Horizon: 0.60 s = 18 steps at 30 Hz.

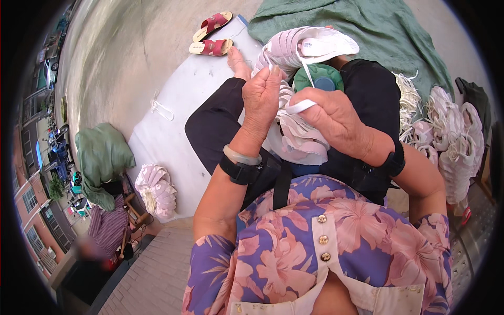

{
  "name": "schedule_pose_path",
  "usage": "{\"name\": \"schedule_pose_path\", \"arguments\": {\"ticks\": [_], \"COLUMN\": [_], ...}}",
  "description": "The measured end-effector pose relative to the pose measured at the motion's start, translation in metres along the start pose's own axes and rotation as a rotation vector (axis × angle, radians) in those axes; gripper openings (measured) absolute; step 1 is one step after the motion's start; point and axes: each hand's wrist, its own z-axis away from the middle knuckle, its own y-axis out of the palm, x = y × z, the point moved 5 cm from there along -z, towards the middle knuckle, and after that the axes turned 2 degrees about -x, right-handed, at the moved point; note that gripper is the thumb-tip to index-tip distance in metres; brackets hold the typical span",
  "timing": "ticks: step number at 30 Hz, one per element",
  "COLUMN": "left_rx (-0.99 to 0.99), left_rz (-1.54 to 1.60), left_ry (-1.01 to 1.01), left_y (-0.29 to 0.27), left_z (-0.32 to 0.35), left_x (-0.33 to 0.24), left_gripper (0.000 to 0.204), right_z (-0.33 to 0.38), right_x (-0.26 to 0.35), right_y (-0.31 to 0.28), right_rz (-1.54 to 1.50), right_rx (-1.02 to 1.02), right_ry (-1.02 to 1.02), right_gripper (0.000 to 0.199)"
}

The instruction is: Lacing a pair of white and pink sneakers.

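A white and pale pink sneaker upper [283, 50] rests across my lap at the far side, its white insole side and opening facing up. My left hand [262, 97] is closed in a pinch on a white shoelace, thumb tip up beside the upper. Closed over another length of white shoelace [301, 107] is my right hand [329, 119]; a strand runs from it up to the upper's eyelet edge. Below the hands, more pinkish-white uppers [299, 139] lie in my lap, partly hidden by my wrists. A green round object with a blue-grey centre [324, 84] shows behind my right hand.
More laced uppers [454, 134] are piled at the right. A bundle of uppers [156, 190] and a loose white lace [161, 111] lie on the white sheet [157, 136]. Red sandals [212, 47] stand beyond; green cloth [362, 26] spreads far right. Someone in striped clothing [107, 226] is at left.
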Motion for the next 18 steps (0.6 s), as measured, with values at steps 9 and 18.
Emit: {"name": "schedule_pose_path", "arguments": {"ticks": [9,18], "left_rx": [0.275,0.292], "left_rz": [-0.262,-0.572], "left_ry": [0.153,0.422], "left_y": [0.034,0.025], "left_z": [0.020,0.040], "left_x": [-0.009,-0.021], "left_gripper": [0.023,0.024], "right_z": [0.003,-0.019], "right_x": [0.024,0.007], "right_y": [0.036,0.035], "right_rz": [-0.062,-0.085], "right_rx": [0.339,0.184], "right_ry": [-0.135,-0.167], "right_gripper": [0.027,0.028]}}
